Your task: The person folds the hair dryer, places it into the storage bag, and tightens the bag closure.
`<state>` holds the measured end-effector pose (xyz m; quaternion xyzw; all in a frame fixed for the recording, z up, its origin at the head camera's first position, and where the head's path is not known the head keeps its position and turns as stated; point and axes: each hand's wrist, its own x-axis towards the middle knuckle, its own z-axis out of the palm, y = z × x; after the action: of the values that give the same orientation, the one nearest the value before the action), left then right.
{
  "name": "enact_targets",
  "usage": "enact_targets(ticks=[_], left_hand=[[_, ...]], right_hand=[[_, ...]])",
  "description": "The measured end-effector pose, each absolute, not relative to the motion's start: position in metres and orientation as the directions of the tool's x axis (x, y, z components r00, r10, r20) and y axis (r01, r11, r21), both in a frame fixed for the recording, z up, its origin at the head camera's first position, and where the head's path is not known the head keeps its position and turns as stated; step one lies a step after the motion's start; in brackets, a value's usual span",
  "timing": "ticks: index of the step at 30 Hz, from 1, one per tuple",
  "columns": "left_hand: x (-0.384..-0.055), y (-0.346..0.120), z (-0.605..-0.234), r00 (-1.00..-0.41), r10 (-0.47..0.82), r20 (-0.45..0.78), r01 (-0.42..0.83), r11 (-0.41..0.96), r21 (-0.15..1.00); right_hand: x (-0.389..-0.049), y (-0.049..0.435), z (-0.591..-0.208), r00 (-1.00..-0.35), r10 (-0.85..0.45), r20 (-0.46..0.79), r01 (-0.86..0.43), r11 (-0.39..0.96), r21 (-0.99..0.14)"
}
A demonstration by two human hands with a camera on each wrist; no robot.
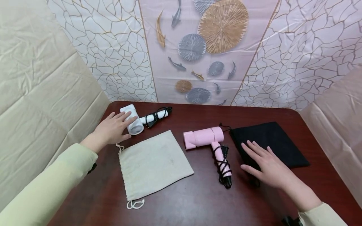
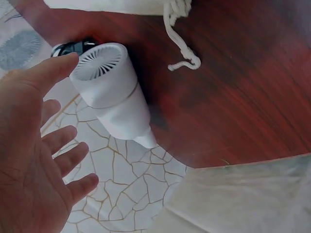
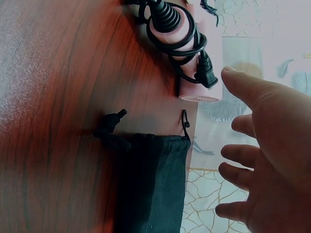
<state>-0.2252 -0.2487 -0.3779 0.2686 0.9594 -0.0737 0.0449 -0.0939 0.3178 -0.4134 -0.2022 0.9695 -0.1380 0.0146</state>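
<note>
My left hand (image 1: 113, 127) hovers by the white hair dryer (image 1: 135, 128) at the table's back left, fingers spread and holding nothing. In the left wrist view a gap shows between most fingers and the white dryer (image 2: 114, 97). A black cord is wound round its handle. My right hand (image 1: 267, 164) is held over the near left part of the black drawstring bag (image 1: 271, 141), its fingers straight and apart. The pink hair dryer (image 1: 207, 137), handle wrapped in black cord, lies left of that hand. A cream drawstring bag (image 1: 156, 166) lies flat between the two dryers.
Everything lies on a dark red-brown wooden table (image 1: 181, 201). A patterned cloth backdrop (image 1: 192, 84) stands behind its far edge, and beige cloth panels (image 1: 51, 94) flank it. White cord loops (image 1: 135, 204) stick out from the cream bag's near left corner.
</note>
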Motion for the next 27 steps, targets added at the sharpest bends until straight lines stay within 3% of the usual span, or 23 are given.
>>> enact_targets(ticks=[16, 27], left_hand=[[-0.253, -0.26, -0.385, -0.815, 0.559, -0.151, 0.579, 0.771, -0.266], [-0.263, -0.259, -0.391, -0.811, 0.562, -0.161, 0.584, 0.765, -0.272]], right_hand=[[-0.084, 0.31, -0.414, -0.904, -0.424, 0.054, -0.423, 0.869, -0.256], [-0.079, 0.31, -0.411, -0.897, -0.441, 0.033, -0.436, 0.869, -0.235]])
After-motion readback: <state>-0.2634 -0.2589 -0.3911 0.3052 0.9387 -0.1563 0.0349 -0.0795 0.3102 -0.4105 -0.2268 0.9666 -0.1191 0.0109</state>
